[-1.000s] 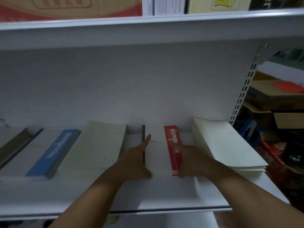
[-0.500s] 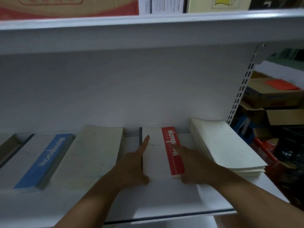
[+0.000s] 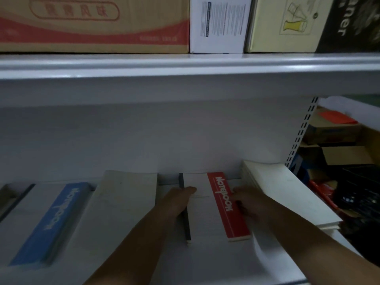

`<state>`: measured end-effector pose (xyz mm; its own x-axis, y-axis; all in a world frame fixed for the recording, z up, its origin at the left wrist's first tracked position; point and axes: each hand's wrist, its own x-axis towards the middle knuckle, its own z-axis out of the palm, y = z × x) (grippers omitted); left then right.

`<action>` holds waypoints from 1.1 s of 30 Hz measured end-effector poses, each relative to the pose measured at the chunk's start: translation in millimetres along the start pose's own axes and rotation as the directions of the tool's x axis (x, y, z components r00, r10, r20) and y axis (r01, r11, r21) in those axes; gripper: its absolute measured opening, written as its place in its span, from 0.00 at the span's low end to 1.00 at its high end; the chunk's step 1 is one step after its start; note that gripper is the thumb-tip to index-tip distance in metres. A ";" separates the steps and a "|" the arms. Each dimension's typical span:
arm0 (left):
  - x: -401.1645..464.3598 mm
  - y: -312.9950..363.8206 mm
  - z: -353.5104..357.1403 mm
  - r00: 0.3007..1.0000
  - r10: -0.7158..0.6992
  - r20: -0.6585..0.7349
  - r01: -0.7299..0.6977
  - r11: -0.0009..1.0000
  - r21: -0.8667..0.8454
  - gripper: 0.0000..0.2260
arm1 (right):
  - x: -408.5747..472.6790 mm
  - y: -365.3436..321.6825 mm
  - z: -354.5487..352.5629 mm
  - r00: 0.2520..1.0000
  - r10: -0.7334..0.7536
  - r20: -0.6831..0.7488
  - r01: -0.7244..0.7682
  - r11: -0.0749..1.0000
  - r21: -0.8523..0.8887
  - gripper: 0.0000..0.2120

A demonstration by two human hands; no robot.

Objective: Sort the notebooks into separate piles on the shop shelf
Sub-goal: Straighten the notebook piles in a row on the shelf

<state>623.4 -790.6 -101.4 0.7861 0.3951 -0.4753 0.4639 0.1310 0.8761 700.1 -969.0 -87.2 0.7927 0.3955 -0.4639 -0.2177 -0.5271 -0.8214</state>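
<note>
Toward the shelf's (image 3: 205, 264) back edge, right of middle, both hands clasp the red-striped notebook (image 3: 216, 204): left hand (image 3: 176, 202) on its dark spine, right hand (image 3: 246, 204) opposite. Squeeze evenly, squaring it before stacking.

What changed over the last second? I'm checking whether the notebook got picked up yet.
Both hands slid back along the red-banded white notebook: the left hand now grips its black spine edge, and the right hand moved off the red band to the right edge. The notebook itself stayed flat.
</note>
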 end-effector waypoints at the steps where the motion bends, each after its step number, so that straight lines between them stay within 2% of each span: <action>1: 0.1 -1.0 -0.4 1.000 -0.004 -0.008 0.004 1.000 -0.010 0.08 | 2.3 -0.6 1.4 1.000 0.001 -0.013 -0.001 1.000 -0.017 0.07; 6: 5.2 -3.8 -3.7 1.000 -0.027 -0.013 0.025 0.993 -0.111 0.06 | 4.8 -5.4 6.9 0.999 0.031 -0.040 -0.031 0.999 0.017 0.08; 9: 9.5 -4.3 -2.5 1.000 -0.010 0.018 0.012 0.990 -0.139 0.11 | 0.4 -8.5 4.5 0.999 0.049 0.017 -0.051 0.983 0.177 0.08; 11: 6.6 -2.4 -1.7 0.999 0.035 -0.010 -0.036 0.991 -0.131 0.09 | -6.1 -10.5 2.4 0.998 0.015 0.054 -0.029 0.965 0.261 0.07; 13: 3.1 2.1 -2.3 0.985 0.128 -0.119 -0.131 0.991 -0.022 0.11 | -17.9 -13.5 -4.7 0.997 -0.081 0.012 0.077 0.975 0.206 0.05; 14: 2.7 4.8 -3.7 0.964 0.200 -0.175 -0.180 0.976 0.121 0.18 | -22.3 -15.1 -11.9 0.987 -0.158 -0.032 0.161 0.974 0.159 0.07; 16: -6.0 13.4 -4.7 0.905 0.354 -0.238 -0.228 0.873 0.430 0.32 | -32.9 -18.0 -39.2 0.954 -0.273 -0.125 0.285 0.954 0.091 0.19; 17: -16.1 18.5 -0.9 0.878 0.425 -0.222 -0.286 0.835 0.470 0.34 | -39.0 -18.2 -56.4 0.934 -0.317 -0.164 0.327 0.944 0.038 0.22; 18: -26.2 22.9 5.1 0.865 0.473 -0.167 -0.368 0.825 0.430 0.35 | -41.6 -14.8 -75.6 0.915 -0.354 -0.193 0.352 0.935 -0.047 0.24; 20: -48.0 32.1 31.3 0.846 0.532 -0.023 -0.492 0.797 0.349 0.35 | -42.7 -2.1 -112.5 0.912 -0.361 -0.197 0.298 0.910 -0.288 0.31; 21: -54.3 34.1 49.0 0.863 0.501 0.073 -0.486 0.781 0.391 0.36 | -42.6 5.6 -127.4 0.930 -0.328 -0.167 0.240 0.883 -0.403 0.35; 23: -50.8 28.8 87.9 0.895 0.374 0.242 -0.445 0.764 0.467 0.46 | -42.9 21.0 -150.6 0.972 -0.220 -0.085 0.139 0.825 -0.548 0.44; 25: -47.9 23.9 126.8 0.917 0.218 0.335 -0.383 0.718 0.581 0.56 | -41.4 38.7 -169.5 0.988 -0.151 -0.009 0.107 0.741 -0.663 0.49; 26: -47.9 22.4 142.2 0.918 0.156 0.365 -0.372 0.662 0.651 0.58 | -41.7 46.5 -177.8 0.992 -0.124 0.025 0.107 0.712 -0.694 0.52; 28: -53.4 20.0 166.0 0.926 0.091 0.367 -0.354 0.547 0.758 0.58 | -44.8 60.7 -189.3 0.989 -0.083 0.120 0.144 0.685 -0.714 0.57; 29: -54.8 17.5 174.6 0.928 0.096 0.359 -0.354 0.526 0.774 0.58 | -47.3 66.5 -192.0 0.981 -0.065 0.180 0.177 0.666 -0.724 0.58; 31: -57.0 12.3 185.9 0.929 0.139 0.343 -0.362 0.532 0.766 0.58 | -53.8 74.6 -193.4 0.956 -0.083 0.281 0.268 0.637 -0.723 0.56; 33: -53.0 5.5 192.3 0.934 0.180 0.310 -0.357 0.550 0.755 0.58 | -54.0 81.6 -192.7 0.942 -0.154 0.297 0.328 0.595 -0.733 0.51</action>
<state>662.7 -985.7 -86.8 0.9440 0.1106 -0.3107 0.2829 -0.7558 0.5905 749.2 -1178.3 -65.2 0.6116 0.6773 -0.4089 0.5485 -0.7355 -0.3979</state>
